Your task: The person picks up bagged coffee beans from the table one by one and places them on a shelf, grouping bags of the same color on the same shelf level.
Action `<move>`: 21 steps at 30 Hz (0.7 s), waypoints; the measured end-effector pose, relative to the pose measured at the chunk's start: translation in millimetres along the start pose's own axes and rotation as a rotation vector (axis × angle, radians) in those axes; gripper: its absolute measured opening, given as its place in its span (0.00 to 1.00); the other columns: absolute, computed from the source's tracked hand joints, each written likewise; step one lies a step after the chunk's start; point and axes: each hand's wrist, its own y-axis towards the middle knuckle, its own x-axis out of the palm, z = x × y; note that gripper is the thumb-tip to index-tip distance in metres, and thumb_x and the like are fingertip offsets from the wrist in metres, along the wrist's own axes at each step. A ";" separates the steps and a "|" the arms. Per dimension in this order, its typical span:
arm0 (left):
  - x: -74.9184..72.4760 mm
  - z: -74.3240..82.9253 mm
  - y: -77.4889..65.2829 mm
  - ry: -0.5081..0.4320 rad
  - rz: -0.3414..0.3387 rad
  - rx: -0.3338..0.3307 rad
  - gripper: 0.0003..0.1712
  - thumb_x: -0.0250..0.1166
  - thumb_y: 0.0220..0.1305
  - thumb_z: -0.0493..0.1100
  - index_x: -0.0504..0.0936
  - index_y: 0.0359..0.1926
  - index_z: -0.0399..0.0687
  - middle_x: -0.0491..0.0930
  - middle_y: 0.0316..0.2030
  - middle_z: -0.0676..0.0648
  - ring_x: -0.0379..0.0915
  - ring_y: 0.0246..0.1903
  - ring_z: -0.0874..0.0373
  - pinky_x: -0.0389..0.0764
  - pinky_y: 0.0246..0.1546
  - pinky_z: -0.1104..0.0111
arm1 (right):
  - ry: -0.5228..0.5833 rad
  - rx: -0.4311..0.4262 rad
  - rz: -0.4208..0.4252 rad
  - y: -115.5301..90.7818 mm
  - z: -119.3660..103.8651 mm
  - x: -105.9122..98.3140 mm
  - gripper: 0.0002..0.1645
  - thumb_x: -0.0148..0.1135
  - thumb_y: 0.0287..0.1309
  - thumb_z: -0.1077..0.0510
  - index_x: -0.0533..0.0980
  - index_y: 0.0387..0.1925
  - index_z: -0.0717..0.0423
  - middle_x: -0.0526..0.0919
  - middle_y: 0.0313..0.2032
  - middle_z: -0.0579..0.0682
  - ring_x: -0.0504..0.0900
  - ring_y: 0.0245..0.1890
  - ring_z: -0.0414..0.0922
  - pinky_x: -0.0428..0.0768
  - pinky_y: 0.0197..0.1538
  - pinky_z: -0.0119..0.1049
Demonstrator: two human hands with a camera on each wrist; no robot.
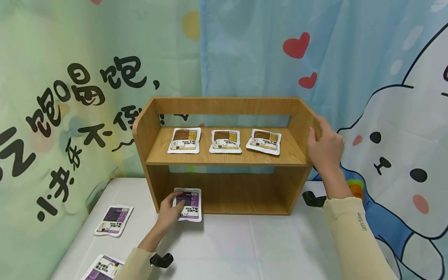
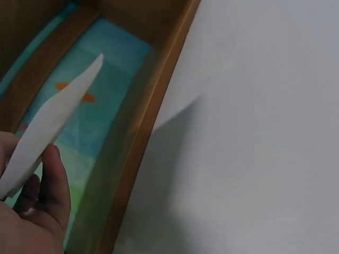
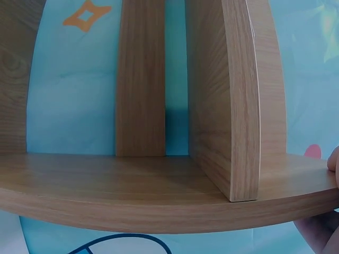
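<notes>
A two-tier wooden shelf stands on the white table. My left hand pinches a purple-and-white pouch by its left edge, in front of the lower tier's left part. In the left wrist view that pouch shows edge-on between thumb and fingers, overlapping the shelf's opening. My right hand grips the shelf's right side panel near the top, thumb on the inner side. At the right edge of the right wrist view, only parts of the hand's fingers show around the panel.
Three brown-and-white pouches lie in a row on the upper tier. Left of the shelf, a purple-and-white pouch lies on the table, with another pouch nearer the front edge. Printed curtains hang behind and beside the table.
</notes>
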 end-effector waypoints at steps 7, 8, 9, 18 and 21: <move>-1.0 -0.9 27.8 0.046 -0.007 -0.067 0.26 0.65 0.63 0.36 0.74 0.61 0.35 0.71 0.57 0.32 0.68 0.55 0.43 0.71 0.53 0.55 | -0.010 -0.010 0.015 1.1 3.6 1.0 0.22 0.56 0.67 0.57 0.73 0.61 0.56 0.83 0.46 0.64 0.80 0.28 0.63 0.78 0.31 0.54; 0.1 -2.6 30.4 0.054 -0.013 -0.076 0.26 0.66 0.62 0.37 0.74 0.61 0.35 0.69 0.60 0.32 0.65 0.58 0.42 0.68 0.57 0.52 | -0.009 -0.012 0.018 0.3 4.2 1.2 0.22 0.56 0.67 0.57 0.73 0.61 0.56 0.83 0.45 0.64 0.80 0.27 0.62 0.78 0.31 0.54; 1.6 -4.6 33.7 0.060 -0.016 -0.085 0.27 0.67 0.61 0.37 0.74 0.61 0.36 0.68 0.62 0.32 0.63 0.60 0.41 0.65 0.59 0.50 | -0.008 -0.012 0.019 -0.1 4.6 1.4 0.22 0.56 0.67 0.57 0.73 0.61 0.57 0.83 0.45 0.64 0.80 0.28 0.62 0.78 0.31 0.54; 10.6 -12.1 61.0 0.083 -0.027 -0.127 0.30 0.70 0.59 0.37 0.73 0.62 0.37 0.62 0.67 0.33 0.63 0.59 0.41 0.71 0.53 0.53 | 0.002 -0.042 0.045 3.2 3.2 1.5 0.22 0.57 0.67 0.58 0.74 0.60 0.56 0.83 0.43 0.65 0.80 0.28 0.64 0.77 0.33 0.56; 11.2 -11.3 67.3 0.084 -0.029 -0.135 0.30 0.69 0.60 0.36 0.72 0.63 0.37 0.58 0.69 0.35 0.62 0.61 0.42 0.71 0.54 0.54 | 0.001 -0.048 0.051 4.0 3.8 1.2 0.21 0.57 0.66 0.59 0.75 0.60 0.56 0.83 0.44 0.65 0.80 0.30 0.64 0.77 0.35 0.57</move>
